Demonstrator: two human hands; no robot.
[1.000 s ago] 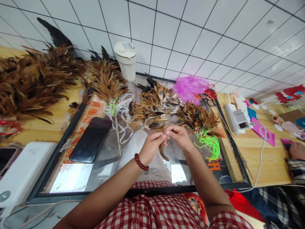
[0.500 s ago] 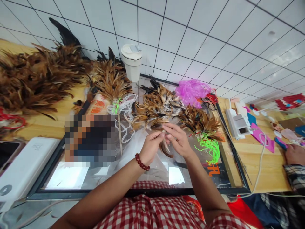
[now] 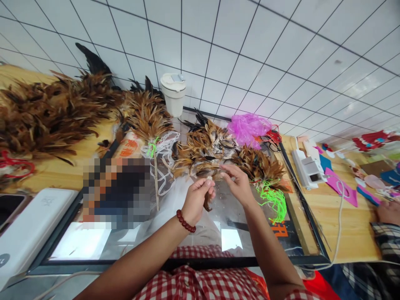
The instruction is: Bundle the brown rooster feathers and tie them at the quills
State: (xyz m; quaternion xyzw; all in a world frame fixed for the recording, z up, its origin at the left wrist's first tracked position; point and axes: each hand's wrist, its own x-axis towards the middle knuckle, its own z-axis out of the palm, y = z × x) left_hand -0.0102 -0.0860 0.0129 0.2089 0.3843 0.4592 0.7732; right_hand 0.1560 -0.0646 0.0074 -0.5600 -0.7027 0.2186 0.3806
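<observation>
My left hand [image 3: 196,198], with a red bead bracelet on its wrist, is closed round a small bunch of brown feathers [image 3: 207,201] that hangs below its fingers. My right hand [image 3: 236,182] is just to the right of it, fingers pinched at the edge of the loose brown feather pile [image 3: 203,150]. Both hands are above a black-framed glass panel [image 3: 175,261]. A feather duster on a thin stick [image 3: 149,121] lies to the left, tied with green and white cord.
A white lidded cup [image 3: 174,94] stands at the tiled wall. Large feather heaps [image 3: 46,112] fill the left. Pink plastic [image 3: 248,127] and green cord [image 3: 273,199] lie right. A white power strip [image 3: 304,168], a white box [image 3: 29,231] and another person's hand [image 3: 387,210] flank the panel.
My hands have parted: the right one moved up and right toward the feather pile, while the left keeps the small bunch. The view tilted down a little.
</observation>
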